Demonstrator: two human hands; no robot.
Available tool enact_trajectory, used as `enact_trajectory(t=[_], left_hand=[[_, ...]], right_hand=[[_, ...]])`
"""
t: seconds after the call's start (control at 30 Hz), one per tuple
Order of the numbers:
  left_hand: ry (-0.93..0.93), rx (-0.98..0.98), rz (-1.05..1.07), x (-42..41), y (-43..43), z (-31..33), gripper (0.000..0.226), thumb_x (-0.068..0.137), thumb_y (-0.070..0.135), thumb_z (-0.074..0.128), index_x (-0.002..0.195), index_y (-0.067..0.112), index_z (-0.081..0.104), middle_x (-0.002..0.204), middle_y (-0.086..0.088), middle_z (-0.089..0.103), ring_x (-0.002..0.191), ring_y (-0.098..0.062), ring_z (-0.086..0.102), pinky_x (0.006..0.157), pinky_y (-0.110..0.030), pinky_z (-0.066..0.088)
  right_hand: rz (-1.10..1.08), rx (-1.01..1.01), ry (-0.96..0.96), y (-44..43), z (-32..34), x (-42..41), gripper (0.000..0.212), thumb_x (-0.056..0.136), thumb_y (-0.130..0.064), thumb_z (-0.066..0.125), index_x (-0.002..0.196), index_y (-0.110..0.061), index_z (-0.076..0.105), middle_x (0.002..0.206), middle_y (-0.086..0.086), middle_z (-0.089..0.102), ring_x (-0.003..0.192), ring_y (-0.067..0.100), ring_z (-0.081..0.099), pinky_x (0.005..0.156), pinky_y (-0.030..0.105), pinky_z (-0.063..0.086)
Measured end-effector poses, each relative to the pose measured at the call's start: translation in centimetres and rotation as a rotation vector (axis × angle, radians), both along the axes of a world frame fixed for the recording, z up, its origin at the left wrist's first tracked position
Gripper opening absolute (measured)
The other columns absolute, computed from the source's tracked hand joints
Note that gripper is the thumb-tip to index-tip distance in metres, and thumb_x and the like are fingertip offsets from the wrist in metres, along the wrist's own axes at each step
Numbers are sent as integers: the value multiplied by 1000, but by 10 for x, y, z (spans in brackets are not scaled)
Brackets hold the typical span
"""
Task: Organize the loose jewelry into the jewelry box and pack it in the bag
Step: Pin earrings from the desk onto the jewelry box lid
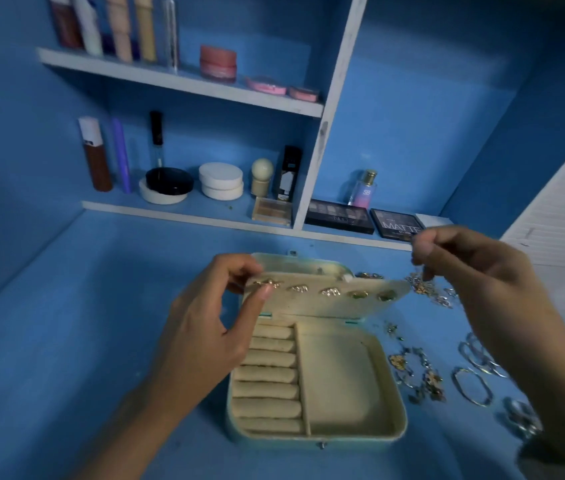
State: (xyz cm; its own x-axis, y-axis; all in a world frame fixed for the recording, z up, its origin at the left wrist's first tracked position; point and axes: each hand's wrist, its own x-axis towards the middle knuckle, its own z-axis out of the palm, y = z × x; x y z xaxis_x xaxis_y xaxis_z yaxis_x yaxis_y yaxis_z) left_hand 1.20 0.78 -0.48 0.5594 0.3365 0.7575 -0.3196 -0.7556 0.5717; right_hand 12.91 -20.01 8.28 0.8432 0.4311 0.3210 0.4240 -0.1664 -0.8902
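The jewelry box (340,382) lies open in the middle of the blue desk (83,341), its lid tipped back toward the shelves. Its left half holds a column of cream ring rolls (270,375), and its right half is a plain cream compartment. A padded earring flap (329,303) stands up across the hinge, with a row of small gold and green pieces pinned to it. The left hand (205,334) pinches the left end of this flap between thumb and fingers. The right hand (475,271), raised just right of the lid, pinches a tangled gold piece (419,282) in its curled fingertips; the piece is too blurred to name.

Loose jewelry (419,372) is scattered on the desk beside the box's right wall, with silver bangles (473,384) farther right.

Behind the desk, blue walls frame a white-edged lower shelf (170,211) carrying bottles, round compacts and two dark eyeshadow palettes (338,216). An upper shelf (170,77) carries tall tubes and a pink jar (218,62). A white slatted surface (558,209) runs along the right edge.
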Motion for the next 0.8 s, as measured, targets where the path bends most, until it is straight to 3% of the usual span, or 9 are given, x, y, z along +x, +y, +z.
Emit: enact_trajectory(t=[0.13,0.33,0.47,0.8], left_hand=[[-20,124,15,-11,-1,-8,13,88,27,55,97,21,49,90,14,55,87,8,54,81,-3,39],[-70,190,-20,-14,-2,-12,9,90,19,55,95,17,49,86,-1,62,82,-12,61,72,-27,49],[-75,206,-19,-13,-1,-12,8,90,19,54,95,16,48,85,0,61,80,-11,58,72,-24,47],[-68,203,-16,-13,-2,-12,8,91,19,52,96,16,47,85,0,60,80,-11,57,71,-25,47]], right_hand=[[267,-127,83,33,24,-13,14,74,-26,66,79,-13,71,68,-3,62,63,5,53,57,10,42],[529,-427,210,73,23,-16,18,67,-25,70,80,-13,74,71,2,64,67,8,54,57,19,42],[581,-531,283,83,17,-15,7,78,-15,68,81,-11,72,72,5,62,68,8,54,62,23,40],[622,-595,337,89,15,-17,23,69,-22,69,85,-6,72,74,6,61,65,5,53,62,21,39]])
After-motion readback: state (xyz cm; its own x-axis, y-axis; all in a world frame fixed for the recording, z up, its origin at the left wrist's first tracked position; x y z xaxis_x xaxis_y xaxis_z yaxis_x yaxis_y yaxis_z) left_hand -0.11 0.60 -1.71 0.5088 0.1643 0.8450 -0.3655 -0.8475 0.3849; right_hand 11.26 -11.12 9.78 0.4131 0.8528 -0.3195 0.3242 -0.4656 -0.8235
